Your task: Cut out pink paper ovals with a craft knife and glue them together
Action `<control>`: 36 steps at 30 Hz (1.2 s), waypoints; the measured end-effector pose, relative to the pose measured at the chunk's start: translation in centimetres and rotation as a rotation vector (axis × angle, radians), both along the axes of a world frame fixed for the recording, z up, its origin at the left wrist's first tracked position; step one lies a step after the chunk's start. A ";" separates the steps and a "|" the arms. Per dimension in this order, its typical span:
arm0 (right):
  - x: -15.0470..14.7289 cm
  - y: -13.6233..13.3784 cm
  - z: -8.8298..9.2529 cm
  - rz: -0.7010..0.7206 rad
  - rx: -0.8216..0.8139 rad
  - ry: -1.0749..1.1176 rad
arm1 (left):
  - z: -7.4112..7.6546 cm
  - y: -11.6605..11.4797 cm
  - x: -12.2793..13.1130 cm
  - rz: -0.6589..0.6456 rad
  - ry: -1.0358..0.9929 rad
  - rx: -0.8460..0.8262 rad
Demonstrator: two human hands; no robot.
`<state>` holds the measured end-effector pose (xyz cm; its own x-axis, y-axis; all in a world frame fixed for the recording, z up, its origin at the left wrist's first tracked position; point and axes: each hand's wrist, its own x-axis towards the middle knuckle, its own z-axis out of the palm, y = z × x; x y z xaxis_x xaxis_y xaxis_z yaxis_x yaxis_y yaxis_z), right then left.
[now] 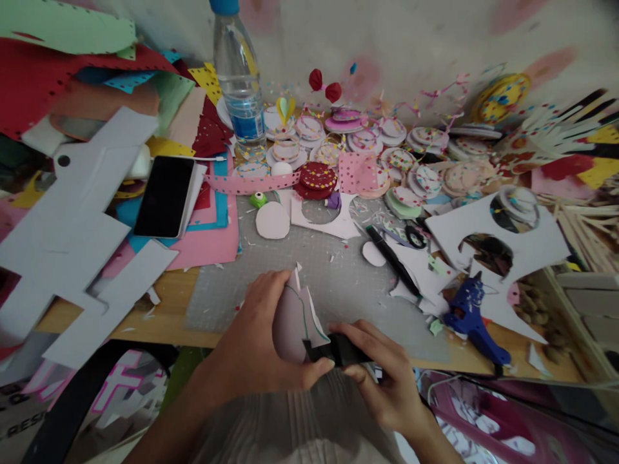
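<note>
My left hand [261, 335] is closed around a piece of white foam board [290, 322] with a green line drawn on it. The board is tilted up in front of my body, and its right edge is jagged. My right hand [382, 367] grips a black utility knife [345, 351]. The knife's front end lies against the board's lower edge, by my left thumb; its blade cannot be made out. Beyond my hands, a rounded white piece [273, 220] and a green marker [394, 261] lie on the grey cutting mat [227, 296].
A blue glue gun [476, 316] and cut-out white boards [541, 238] lie at right. Scissors [414, 237] rest near the marker. Decorated discs [365, 138] crowd the back beside a water bottle [242, 84]. A phone [164, 196] sits on coloured sheets at left.
</note>
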<state>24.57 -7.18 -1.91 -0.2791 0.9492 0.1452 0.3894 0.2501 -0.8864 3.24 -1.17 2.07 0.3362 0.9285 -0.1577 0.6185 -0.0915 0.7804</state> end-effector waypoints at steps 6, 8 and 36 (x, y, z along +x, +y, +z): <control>-0.4 -0.1 -0.1 -0.015 0.004 0.015 | -0.4 -0.1 -0.3 -0.018 0.014 0.009; -0.4 -0.1 0.0 -0.020 0.008 0.011 | -0.4 -0.1 -0.4 -0.024 0.008 -0.015; -0.4 0.6 -0.1 -0.040 0.001 0.048 | -0.4 0.1 -0.1 -0.045 -0.027 -0.004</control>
<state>24.12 -6.61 -1.98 -0.2338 0.9593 0.1583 0.3564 0.2361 -0.9040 3.12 -1.04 1.72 0.3823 0.9115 -0.1518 0.5922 -0.1156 0.7975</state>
